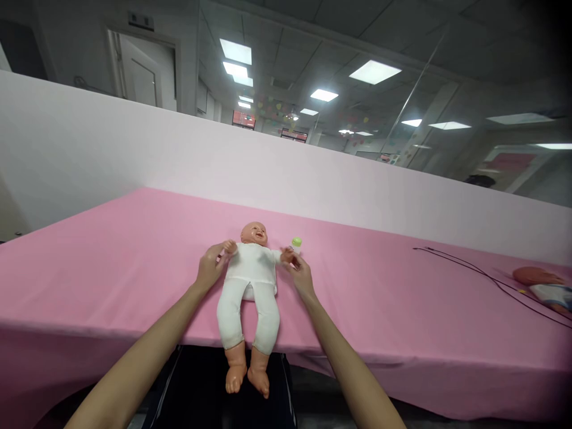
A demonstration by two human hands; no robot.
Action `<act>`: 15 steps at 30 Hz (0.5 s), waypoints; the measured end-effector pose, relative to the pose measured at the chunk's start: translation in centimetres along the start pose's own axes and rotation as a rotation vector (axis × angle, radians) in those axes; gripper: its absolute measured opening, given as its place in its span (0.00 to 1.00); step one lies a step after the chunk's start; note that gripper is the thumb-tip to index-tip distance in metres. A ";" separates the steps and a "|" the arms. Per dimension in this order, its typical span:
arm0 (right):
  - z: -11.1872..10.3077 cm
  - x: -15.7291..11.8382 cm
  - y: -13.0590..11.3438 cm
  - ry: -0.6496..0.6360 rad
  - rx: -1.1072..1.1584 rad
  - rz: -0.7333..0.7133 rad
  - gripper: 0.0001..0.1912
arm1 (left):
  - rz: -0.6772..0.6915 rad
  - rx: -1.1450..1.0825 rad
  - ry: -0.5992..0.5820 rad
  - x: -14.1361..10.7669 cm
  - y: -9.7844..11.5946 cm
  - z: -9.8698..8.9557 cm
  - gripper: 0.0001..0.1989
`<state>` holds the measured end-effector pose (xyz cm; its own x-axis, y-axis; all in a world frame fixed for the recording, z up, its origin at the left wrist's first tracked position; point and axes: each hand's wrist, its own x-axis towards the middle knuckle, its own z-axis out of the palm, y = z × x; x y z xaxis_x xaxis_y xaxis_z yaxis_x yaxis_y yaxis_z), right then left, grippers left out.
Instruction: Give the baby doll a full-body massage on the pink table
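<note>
A baby doll (251, 265) in white clothes lies on its back on the pink-covered table (357, 286), head away from me, its bare feet hanging past the front edge. My left hand (211, 266) is closed on the doll's hand at the left of the picture. On the other side, my right hand (299, 271) grips the doll's other hand between thumb and fingers. Both doll arms are spread out to the sides. Just beyond my right hand stands a small clear bottle with a green cap (296, 242).
Thin black cables (478, 271) run across the right part of the table. A second doll (543, 289) lies at the far right edge. A low white wall (277, 173) with glass above it borders the table's back.
</note>
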<state>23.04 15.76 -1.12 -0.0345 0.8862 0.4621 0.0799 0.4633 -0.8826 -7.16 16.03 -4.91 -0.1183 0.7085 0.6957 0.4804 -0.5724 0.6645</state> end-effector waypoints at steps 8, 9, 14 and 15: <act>1.3 -2.6 -0.4 -0.376 -0.485 -0.227 0.18 | 0.376 0.164 -0.318 0.0 0.1 0.0 0.15; 1.3 -2.4 -0.6 -0.388 -0.474 -0.218 0.18 | 0.358 0.155 -0.304 0.0 0.1 0.1 0.14; 0.6 -0.7 -0.9 -0.128 -0.122 -0.021 0.19 | -0.044 -0.014 -0.006 -0.2 0.1 0.3 0.15; 0.1 -0.4 -0.7 -0.007 -0.033 0.044 0.21 | -0.136 -0.070 0.074 -0.1 -0.1 0.2 0.15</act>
<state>22.93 15.12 -0.68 -0.0375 0.9059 0.4219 0.1145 0.4233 -0.8987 -7.01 16.13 -5.14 -0.2427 0.7507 0.6144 0.3940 -0.5025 0.7696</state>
